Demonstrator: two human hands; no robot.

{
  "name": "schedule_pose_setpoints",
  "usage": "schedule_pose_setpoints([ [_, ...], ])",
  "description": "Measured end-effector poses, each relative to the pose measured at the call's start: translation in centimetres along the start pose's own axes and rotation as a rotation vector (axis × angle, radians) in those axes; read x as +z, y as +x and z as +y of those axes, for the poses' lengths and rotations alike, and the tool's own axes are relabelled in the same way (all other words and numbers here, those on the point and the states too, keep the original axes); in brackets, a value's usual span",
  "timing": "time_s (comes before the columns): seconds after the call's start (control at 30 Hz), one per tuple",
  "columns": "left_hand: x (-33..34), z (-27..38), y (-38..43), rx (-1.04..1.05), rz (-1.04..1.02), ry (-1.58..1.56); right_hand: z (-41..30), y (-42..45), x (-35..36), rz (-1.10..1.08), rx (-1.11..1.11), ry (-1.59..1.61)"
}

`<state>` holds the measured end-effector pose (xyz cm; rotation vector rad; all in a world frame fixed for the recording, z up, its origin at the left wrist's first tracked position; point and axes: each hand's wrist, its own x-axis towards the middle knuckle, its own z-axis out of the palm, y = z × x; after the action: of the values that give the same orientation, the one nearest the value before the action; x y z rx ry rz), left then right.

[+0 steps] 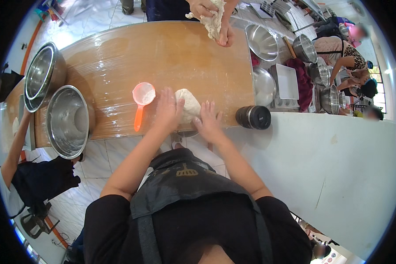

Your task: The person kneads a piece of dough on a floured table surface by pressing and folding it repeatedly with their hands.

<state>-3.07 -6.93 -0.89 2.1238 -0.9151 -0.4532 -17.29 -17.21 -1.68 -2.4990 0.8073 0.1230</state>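
Observation:
A pale lump of dough (188,105) lies near the front edge of the plastic-wrapped wooden table (118,59). My left hand (169,109), slightly blurred, is flat along the dough's left side with its thumb at the dough's edge. On the other side, my right hand (211,119) touches the dough's lower right with fingers spread. Neither hand has its fingers closed around the dough. Left of my left hand is an orange-handled measuring cup (143,94) with white powder in it, probably flour.
A black lidded tumbler (253,117) stands right of my right hand. Steel bowls (69,122) sit at the table's left end. Across the table, another person's hands (226,34) hold sticky dough (214,21). More bowls (262,43) and a rectangular pan (287,81) are at right.

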Motion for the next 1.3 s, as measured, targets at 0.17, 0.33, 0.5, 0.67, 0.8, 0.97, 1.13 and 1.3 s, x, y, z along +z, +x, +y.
schedule_pose_setpoints([
  [0.17,1.8,1.4,-1.8,0.32,-0.111,0.086,0.4,-1.2,1.2,-0.006,0.119,0.69],
  [0.33,1.8,0.4,-1.7,0.493,-0.301,0.348,0.6,-0.6,0.8,0.123,0.199,0.976],
  [0.5,1.3,1.0,1.8,0.388,-0.472,0.424,0.9,3.9,-3.6,0.163,0.411,0.739],
  [0.67,-0.9,0.3,1.8,-0.077,-0.31,-0.781,-0.5,7.9,-2.8,0.256,0.11,0.237],
  [0.8,0.2,-2.7,-0.6,-0.15,-0.177,-0.662,-3.5,7.5,-0.3,0.073,-0.013,0.105],
  [0.97,-1.9,-0.9,-4.9,0.305,-0.308,-0.011,-5.6,0.5,-1.5,0.053,-0.225,-0.097],
  [1.13,-2.1,-1.7,-7.3,0.486,-0.395,0.355,-4.0,-3.3,0.4,0.09,-0.345,-0.349],
  [1.3,-1.7,-0.4,-3.2,0.399,-0.456,0.516,-0.6,2.8,1.2,-0.136,-0.326,-0.18],
])
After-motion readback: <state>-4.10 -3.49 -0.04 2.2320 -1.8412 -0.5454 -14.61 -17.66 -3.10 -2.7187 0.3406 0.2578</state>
